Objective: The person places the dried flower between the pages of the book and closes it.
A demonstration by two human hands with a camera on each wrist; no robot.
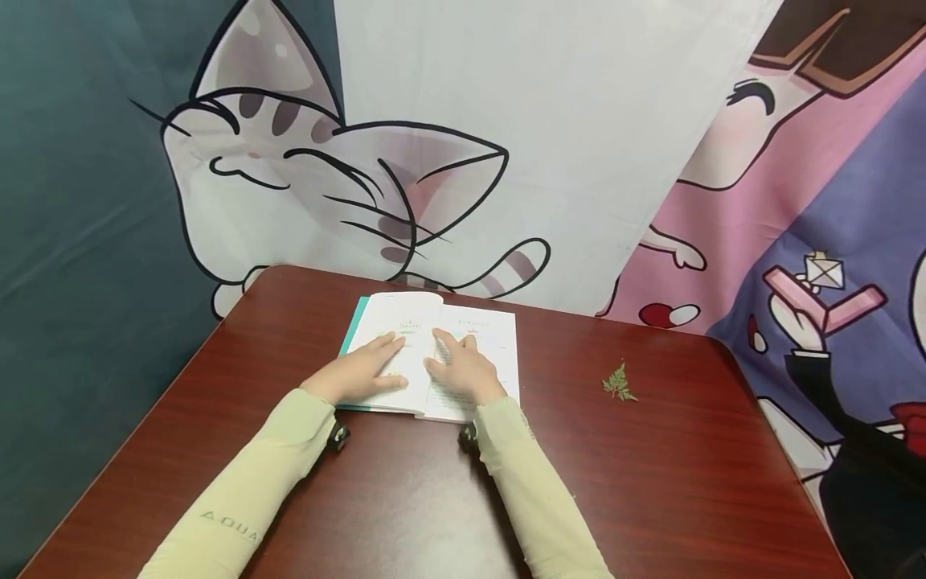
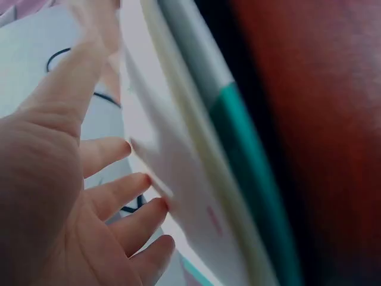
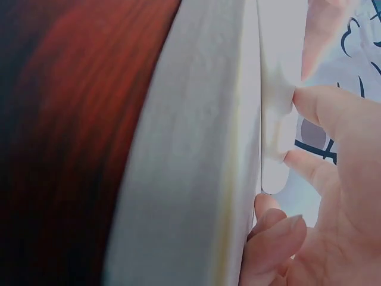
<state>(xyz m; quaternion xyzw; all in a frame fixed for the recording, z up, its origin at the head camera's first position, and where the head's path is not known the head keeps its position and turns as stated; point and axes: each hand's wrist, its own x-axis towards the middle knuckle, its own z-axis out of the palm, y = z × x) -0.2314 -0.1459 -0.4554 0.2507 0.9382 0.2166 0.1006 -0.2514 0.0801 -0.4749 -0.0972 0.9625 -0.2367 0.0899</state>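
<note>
An open book [image 1: 434,354] lies near the far edge of the table [image 1: 651,482], the left hand [image 1: 359,371] and right hand [image 1: 463,370] pressing flat, fingers straight, on its pages, with a fern sprig [image 1: 619,383] well apart to the right amid bare wood.

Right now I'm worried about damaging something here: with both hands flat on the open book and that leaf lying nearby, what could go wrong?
1. The left hand and right hand press the open book flat; hard pressure might crease pages or strain the spine.
2. If either hand lifts, the pages could spring up and lose the place.
3. The fern leaf lies loose on the red-brown table, apart from the book; a sweeping sleeve might brush or crush it.
</note>
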